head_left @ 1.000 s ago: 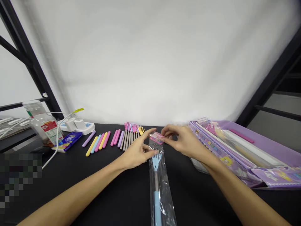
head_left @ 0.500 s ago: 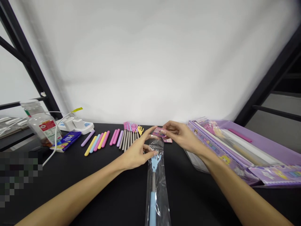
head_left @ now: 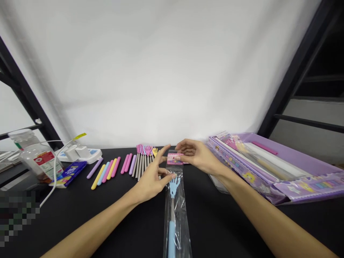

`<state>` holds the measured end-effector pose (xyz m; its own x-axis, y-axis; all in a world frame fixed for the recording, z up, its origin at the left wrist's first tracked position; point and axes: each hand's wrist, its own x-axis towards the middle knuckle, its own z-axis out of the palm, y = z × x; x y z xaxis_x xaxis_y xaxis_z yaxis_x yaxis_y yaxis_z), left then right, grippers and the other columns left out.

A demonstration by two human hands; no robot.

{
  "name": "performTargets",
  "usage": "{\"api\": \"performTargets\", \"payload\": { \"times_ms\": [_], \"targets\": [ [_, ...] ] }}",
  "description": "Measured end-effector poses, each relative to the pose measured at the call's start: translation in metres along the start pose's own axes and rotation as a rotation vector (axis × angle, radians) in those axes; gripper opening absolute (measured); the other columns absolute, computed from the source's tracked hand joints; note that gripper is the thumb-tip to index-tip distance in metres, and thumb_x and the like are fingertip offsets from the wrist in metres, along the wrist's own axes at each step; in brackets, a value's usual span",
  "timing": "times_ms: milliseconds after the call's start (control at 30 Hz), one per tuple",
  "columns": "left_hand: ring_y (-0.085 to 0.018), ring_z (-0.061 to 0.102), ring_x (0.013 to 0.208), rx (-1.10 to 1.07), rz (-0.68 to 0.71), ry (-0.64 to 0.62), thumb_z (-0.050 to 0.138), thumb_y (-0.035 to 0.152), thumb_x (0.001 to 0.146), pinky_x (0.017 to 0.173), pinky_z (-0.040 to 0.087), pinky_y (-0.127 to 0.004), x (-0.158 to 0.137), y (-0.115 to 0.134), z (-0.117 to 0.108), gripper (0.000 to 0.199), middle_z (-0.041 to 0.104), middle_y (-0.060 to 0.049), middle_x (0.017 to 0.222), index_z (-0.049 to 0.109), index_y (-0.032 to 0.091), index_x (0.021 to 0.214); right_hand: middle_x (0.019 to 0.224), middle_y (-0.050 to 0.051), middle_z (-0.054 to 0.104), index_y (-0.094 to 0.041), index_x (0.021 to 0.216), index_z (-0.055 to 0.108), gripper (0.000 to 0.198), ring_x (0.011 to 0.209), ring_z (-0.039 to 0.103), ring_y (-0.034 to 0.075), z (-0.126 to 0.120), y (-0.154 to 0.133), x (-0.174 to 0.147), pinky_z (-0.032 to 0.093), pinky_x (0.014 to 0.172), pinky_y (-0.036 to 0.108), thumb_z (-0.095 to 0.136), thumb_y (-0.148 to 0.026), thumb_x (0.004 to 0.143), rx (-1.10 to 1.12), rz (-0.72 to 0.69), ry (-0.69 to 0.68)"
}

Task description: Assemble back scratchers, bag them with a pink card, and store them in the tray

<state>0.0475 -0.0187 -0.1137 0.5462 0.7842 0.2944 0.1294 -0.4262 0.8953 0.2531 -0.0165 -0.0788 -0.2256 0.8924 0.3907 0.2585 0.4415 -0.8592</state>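
A light-blue back scratcher (head_left: 172, 233) with a hand-shaped head and metal shaft lies inside a clear plastic bag (head_left: 182, 222) in front of me. My left hand (head_left: 152, 179) is at the bag's left side, its index finger stretched out and apart from the thumb, which rests on the plastic by the scratcher's head. My right hand (head_left: 197, 156) pinches a pink printed card (head_left: 174, 158) that lies over the bag's top end. Part of the card is hidden by the right fingers.
Several metal-shafted back scratchers (head_left: 139, 165) and coloured handles (head_left: 102, 173) lie left of my hands. At right stands a purple display box (head_left: 290, 154) holding wrapped scratchers. A jar (head_left: 40, 154), a blue packet (head_left: 70, 173) and a power strip (head_left: 92, 156) with a white cable are at far left.
The card has moved from a tilt at the bag's top to lie flat across it, with my right hand moving along to the left. The view has shifted slightly.
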Motion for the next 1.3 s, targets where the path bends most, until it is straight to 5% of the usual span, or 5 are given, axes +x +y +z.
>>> {"api": "performTargets", "payload": {
  "times_ms": [433,667,1000,1167,1300],
  "targets": [
    [-0.017,0.069,0.076,-0.031,-0.032,0.074,0.070,0.031,0.081,0.049,0.050,-0.020,0.003,0.003,0.002,0.086,0.050,-0.007,0.115,0.017,0.043,0.147,0.087,0.005,0.069,-0.018,0.082,0.066,0.024,0.082,0.064,0.019,0.000,0.000,0.000,0.051,0.073,0.033,0.079,-0.032,0.069,0.075,0.059,0.040],
    [-0.014,0.069,0.076,-0.023,0.037,0.140,0.069,0.028,0.083,0.070,0.056,-0.028,0.011,-0.003,0.001,0.079,0.053,-0.006,0.116,0.022,0.038,0.146,0.085,0.006,0.070,-0.018,0.085,0.066,0.024,0.078,0.065,0.019,0.005,0.000,0.001,0.048,0.065,0.030,0.069,-0.041,0.079,-0.004,0.088,0.040],
    [-0.015,0.070,0.076,-0.070,0.074,0.133,0.068,0.029,0.083,0.066,0.054,-0.026,0.011,0.000,0.001,0.073,0.057,-0.009,0.120,0.029,0.034,0.144,0.082,0.002,0.070,-0.023,0.096,0.049,0.040,0.076,0.068,0.019,0.014,0.002,0.004,0.052,0.067,0.029,0.078,-0.030,0.070,0.042,0.047,0.091],
    [-0.014,0.068,0.076,-0.031,0.105,0.198,0.064,0.032,0.086,0.063,0.053,-0.023,0.014,0.000,-0.005,0.052,0.056,-0.009,0.124,0.046,0.030,0.134,0.083,0.003,0.069,-0.023,0.085,0.038,0.046,0.078,0.069,0.020,0.012,0.000,-0.002,0.055,0.070,0.033,0.077,-0.042,0.071,0.084,0.248,0.128],
    [-0.014,0.068,0.076,0.013,0.148,0.393,0.064,0.033,0.085,0.065,0.053,-0.023,0.028,0.008,-0.007,0.047,0.060,-0.007,0.118,0.049,0.027,0.129,0.073,0.001,0.067,-0.023,0.081,0.038,0.046,0.071,0.069,0.021,0.013,-0.012,-0.018,0.052,0.060,0.030,0.075,-0.048,0.073,0.227,0.438,-0.105]
  ]
}}
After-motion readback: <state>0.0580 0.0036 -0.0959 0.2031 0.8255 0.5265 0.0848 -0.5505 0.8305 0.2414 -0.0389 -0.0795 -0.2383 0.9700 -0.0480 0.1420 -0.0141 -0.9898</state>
